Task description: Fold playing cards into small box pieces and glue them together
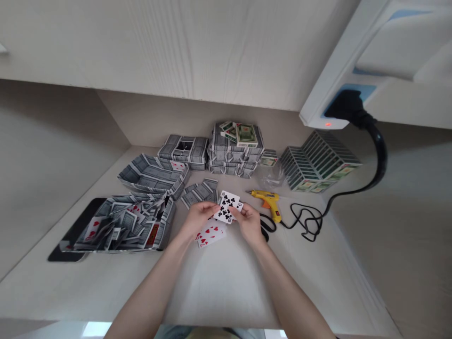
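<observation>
Pinched between my left hand (202, 215) and my right hand (250, 221) are playing cards (226, 207), face up, a ten of clubs on top and another black card behind it. Both thumbs press on the card faces; the other fingers are mostly hidden underneath. Just below, red heart cards (212, 235) lie face up on the table. Behind the hands, several cards (201, 192) are spread with their grey backs up. A yellow glue gun (270, 203) rests to the right of my right hand.
On the left, a box made of cards (130, 221) holds loose cards and pieces; an open card tray (151, 174) sits behind it. Card-built boxes (235, 150) and stacked card packs (319, 162) stand at the back. A black cord (314, 221) runs to the power strip (328, 117).
</observation>
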Demonstrator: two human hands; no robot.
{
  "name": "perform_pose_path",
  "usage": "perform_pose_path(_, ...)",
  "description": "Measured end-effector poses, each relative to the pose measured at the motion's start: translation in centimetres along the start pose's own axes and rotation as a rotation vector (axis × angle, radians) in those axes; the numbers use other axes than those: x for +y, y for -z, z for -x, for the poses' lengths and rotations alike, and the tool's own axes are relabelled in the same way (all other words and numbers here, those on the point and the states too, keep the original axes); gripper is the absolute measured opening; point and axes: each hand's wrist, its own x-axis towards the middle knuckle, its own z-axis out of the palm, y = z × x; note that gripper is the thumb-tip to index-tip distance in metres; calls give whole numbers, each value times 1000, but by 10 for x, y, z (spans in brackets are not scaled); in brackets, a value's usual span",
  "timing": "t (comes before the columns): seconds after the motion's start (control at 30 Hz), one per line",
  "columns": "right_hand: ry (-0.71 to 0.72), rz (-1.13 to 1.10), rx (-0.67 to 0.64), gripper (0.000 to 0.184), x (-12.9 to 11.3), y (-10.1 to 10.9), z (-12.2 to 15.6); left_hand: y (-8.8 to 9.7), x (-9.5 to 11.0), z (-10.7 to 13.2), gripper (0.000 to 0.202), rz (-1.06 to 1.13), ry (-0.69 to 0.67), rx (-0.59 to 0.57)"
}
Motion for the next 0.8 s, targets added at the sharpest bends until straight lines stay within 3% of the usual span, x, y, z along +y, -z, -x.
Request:
perform_pose_path(0.2, -11, -11, -7, 27, -1, -1, 0, -4, -2, 0, 22, -183, -133, 41)
perform_pose_path(0.4, -5, 18, 2, 27, 0, -1, -1, -11, -11, 3, 20, -445, -341, 174)
perform_pose_path(0.67, -29, 29, -48, 22, 1, -5, 3, -18, -11, 9, 26, -578, -425, 281)
perform_pose_path(0.8, -32, 30, -70, 22, -4, -5, 3, -16, -12, 6, 24, -534, -414, 232)
